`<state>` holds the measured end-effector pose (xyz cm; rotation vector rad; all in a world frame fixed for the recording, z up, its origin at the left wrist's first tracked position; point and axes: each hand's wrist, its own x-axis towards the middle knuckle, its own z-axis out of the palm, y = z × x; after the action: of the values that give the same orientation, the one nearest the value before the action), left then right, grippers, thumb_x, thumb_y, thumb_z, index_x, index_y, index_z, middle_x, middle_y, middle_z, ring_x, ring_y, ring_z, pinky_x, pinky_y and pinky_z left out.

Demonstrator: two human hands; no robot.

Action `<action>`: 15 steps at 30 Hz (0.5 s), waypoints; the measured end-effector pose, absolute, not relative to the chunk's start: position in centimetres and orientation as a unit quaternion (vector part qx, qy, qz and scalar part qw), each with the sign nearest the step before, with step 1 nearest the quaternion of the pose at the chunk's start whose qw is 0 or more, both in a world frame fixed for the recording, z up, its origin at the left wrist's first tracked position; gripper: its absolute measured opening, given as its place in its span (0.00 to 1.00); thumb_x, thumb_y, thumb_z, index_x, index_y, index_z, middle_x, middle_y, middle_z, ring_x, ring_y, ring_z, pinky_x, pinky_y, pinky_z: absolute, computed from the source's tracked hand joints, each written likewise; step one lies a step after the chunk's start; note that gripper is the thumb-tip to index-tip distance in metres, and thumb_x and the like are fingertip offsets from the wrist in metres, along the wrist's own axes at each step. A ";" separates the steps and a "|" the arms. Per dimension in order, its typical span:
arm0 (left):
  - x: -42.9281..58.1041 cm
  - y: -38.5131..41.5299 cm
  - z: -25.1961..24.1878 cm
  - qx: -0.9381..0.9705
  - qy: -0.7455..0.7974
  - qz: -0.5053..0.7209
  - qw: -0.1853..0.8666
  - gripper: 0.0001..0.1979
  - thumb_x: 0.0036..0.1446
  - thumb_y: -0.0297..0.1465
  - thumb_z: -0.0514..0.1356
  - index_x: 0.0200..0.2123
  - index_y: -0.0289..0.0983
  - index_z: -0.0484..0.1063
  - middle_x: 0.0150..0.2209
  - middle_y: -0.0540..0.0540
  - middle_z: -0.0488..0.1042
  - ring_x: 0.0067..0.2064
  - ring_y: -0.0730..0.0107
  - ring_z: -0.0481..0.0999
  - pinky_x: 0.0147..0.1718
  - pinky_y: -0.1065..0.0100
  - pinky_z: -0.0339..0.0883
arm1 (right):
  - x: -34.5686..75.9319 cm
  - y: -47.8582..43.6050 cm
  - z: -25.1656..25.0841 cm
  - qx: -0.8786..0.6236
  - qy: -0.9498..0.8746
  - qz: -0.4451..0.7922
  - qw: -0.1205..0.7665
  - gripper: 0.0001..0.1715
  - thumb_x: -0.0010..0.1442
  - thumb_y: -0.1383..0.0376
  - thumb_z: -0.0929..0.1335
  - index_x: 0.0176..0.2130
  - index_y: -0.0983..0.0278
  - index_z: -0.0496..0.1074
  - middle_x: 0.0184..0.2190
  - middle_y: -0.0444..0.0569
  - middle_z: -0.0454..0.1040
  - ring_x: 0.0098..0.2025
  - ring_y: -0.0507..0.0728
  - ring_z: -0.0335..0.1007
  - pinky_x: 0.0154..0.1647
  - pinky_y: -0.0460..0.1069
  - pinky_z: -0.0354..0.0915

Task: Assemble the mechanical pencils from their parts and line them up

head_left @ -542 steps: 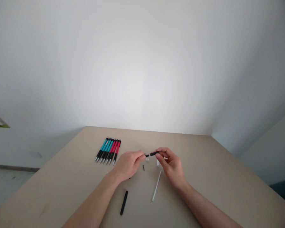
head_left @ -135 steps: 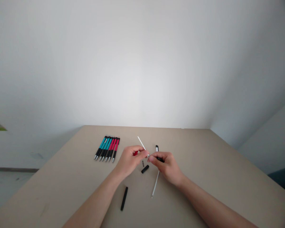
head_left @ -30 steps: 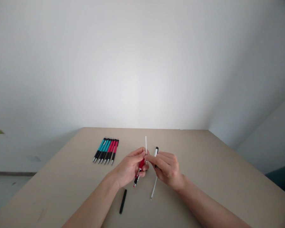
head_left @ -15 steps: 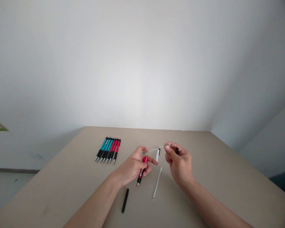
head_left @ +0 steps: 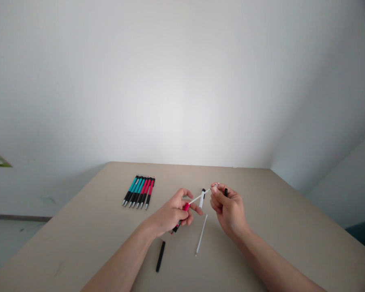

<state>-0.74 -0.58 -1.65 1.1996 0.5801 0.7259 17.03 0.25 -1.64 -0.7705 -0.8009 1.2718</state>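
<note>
My left hand [head_left: 170, 211] is closed around a red pen barrel [head_left: 186, 207] with a black clip end pointing down toward me. Its index finger stretches out to the right. Between finger and thumb, my right hand [head_left: 231, 211] pinches a thin white pen refill [head_left: 196, 198] by its far end. The refill slants down to the left, its near end at the mouth of the red barrel; whether it is inside I cannot tell. A black piece [head_left: 226, 192] is also tucked in my right hand, mostly hidden by the fingers.
A white pen barrel [head_left: 201, 200] with a black top lies behind the hands. Another white refill [head_left: 201, 235] and a black grip tube [head_left: 160, 256] lie nearer me. Several teal and red pens [head_left: 139, 191] form a row at left on the beige table [head_left: 261, 259].
The refill's left end has moved from by my left fingertips down to the red barrel's mouth. The barrel has tilted, its lower end swinging left.
</note>
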 end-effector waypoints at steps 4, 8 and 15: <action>-0.5 -0.6 -1.5 0.557 0.249 0.324 0.724 0.19 0.46 0.18 0.52 0.41 0.39 0.53 0.39 0.43 0.73 0.25 0.79 0.65 0.25 0.71 0.50 | 17.1 0.3 -2.1 -0.352 -0.374 0.580 0.632 0.15 0.45 0.61 0.75 0.28 0.68 0.71 0.13 0.33 0.51 0.15 0.43 0.37 0.15 0.44 0.36; -0.4 -0.7 -1.3 0.565 0.248 0.315 0.721 0.19 0.46 0.18 0.51 0.41 0.38 0.53 0.38 0.43 0.74 0.24 0.79 0.64 0.25 0.70 0.50 | 17.1 0.3 -2.1 -0.357 -0.385 0.580 0.622 0.16 0.46 0.60 0.75 0.28 0.68 0.70 0.13 0.33 0.50 0.15 0.43 0.37 0.15 0.43 0.36; -0.6 -0.7 -1.3 0.568 0.260 0.303 0.720 0.20 0.44 0.17 0.51 0.41 0.38 0.53 0.37 0.43 0.74 0.24 0.79 0.64 0.25 0.71 0.49 | 17.2 0.2 -1.4 -0.360 -0.365 0.566 0.646 0.15 0.44 0.61 0.75 0.27 0.67 0.70 0.14 0.34 0.50 0.15 0.43 0.38 0.14 0.43 0.37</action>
<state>-0.56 -0.70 -1.29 1.2547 0.5745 0.6694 17.21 0.23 -1.45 -0.8183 -0.8300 1.2876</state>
